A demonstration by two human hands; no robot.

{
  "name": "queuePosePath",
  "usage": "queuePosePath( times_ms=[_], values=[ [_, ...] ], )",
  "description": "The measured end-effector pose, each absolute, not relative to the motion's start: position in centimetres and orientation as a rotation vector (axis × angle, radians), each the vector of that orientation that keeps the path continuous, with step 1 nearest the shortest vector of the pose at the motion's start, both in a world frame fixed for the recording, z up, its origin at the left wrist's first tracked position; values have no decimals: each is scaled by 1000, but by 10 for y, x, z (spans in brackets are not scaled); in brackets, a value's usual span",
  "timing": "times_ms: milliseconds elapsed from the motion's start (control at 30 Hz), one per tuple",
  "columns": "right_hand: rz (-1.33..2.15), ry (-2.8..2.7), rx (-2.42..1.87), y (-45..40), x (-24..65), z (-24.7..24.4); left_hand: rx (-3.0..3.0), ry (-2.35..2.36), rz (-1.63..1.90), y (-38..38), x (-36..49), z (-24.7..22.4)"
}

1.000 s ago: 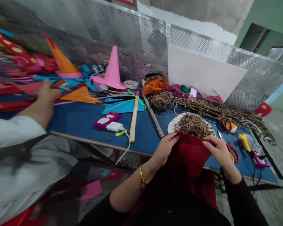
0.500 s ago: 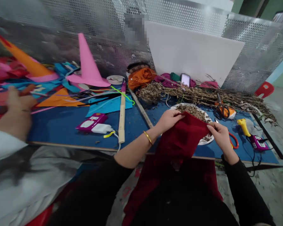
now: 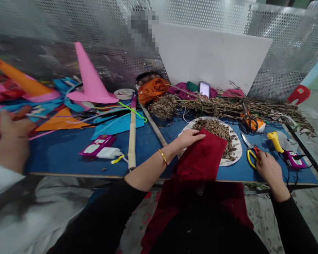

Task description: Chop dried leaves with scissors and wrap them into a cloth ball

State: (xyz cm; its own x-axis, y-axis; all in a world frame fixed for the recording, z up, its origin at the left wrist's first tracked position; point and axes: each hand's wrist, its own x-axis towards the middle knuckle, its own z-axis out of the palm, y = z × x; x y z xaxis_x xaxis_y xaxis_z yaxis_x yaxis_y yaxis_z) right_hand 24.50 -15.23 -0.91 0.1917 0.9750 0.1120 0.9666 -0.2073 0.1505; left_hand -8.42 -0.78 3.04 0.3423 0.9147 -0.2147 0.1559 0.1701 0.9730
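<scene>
My left hand (image 3: 188, 139) pinches the upper left corner of a dark red cloth (image 3: 202, 155), which hangs over the table's front edge and partly covers a white round cloth (image 3: 237, 155) with dried plant bits (image 3: 219, 130) on it. To the right, the fingers of my right hand (image 3: 270, 169) are at the handles of scissors (image 3: 251, 155) with red and yellow grips, lying on the blue table with the blades pointing away. The fingers are curled around the red handle.
A co-worker's hand (image 3: 12, 137) is at the far left, near coloured sheets and a pink cone (image 3: 88, 77). A bamboo stick (image 3: 131, 141) and purple box (image 3: 99, 145) lie left of me. Black scissors (image 3: 247, 121), dry stalks (image 3: 217, 105) and a yellow tool (image 3: 275, 141) are at the right.
My right hand has let go of the cloth's right corner and moved right to the scissors. The cloth's free corner has dropped a little, while my left hand keeps its hold.
</scene>
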Motion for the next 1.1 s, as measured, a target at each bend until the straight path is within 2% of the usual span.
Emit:
queuePosePath(
  times_ms=[200,433,533,600,700,800,933,1100],
  values=[
    [178,1936,2423,-134,252,-9,1297,1072,588,-14,-88,22],
    [-412,2007,2841,-140,280,-24,1031,1098,690,-29,-84,18],
    [-891,2316,3012,-153,275,-31,927,1053,793,-37,-81,16],
    [-1378,2420,3049,-161,263,-31,870,1030,820,-42,-79,15],
    [-2200,2142,2906,-168,238,-27,782,1041,814,-47,-73,14],
    [-2619,1961,2629,-167,213,-20,713,1053,766,-50,-70,15],
    [-2787,2051,2256,-164,191,-11,737,980,610,-55,-73,20],
    [-2701,2313,2000,-167,181,-2,897,982,502,-61,-85,21]
  ],
)
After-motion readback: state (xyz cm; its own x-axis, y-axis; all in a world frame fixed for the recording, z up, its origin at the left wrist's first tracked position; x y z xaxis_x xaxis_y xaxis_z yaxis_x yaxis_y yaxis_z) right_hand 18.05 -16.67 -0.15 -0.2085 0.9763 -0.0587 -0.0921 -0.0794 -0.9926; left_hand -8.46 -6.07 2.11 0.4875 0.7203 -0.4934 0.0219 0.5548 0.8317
